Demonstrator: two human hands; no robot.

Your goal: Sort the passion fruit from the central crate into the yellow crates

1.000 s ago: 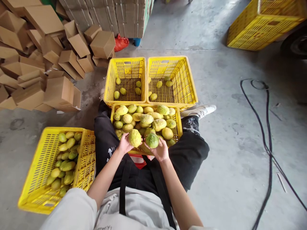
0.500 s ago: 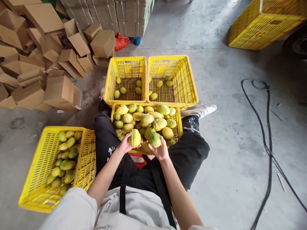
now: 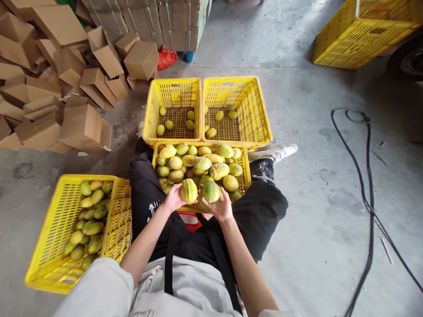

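My left hand is closed around a yellow-green fruit, oval with ridged green stripes. In my right hand rests a greener, rounder fruit, my fingers curled under and beside it. Both fruits are held side by side over the near edge of a yellow plastic crate between my legs. That crate is heaped with similar fruits, some long and bumpy, others smooth and oval. Beyond it stand a far left crate and a far right crate, each with several fruits on the bottom.
At my left, another yellow crate leans tilted, partly filled with fruits. Cardboard boxes are piled at the upper left. A black cable lies on the floor at right, below a yellow crate.
The fruit in my left hand has turned, showing more striping, and moved slightly right. The fruit in my right hand has shifted slightly left and up.
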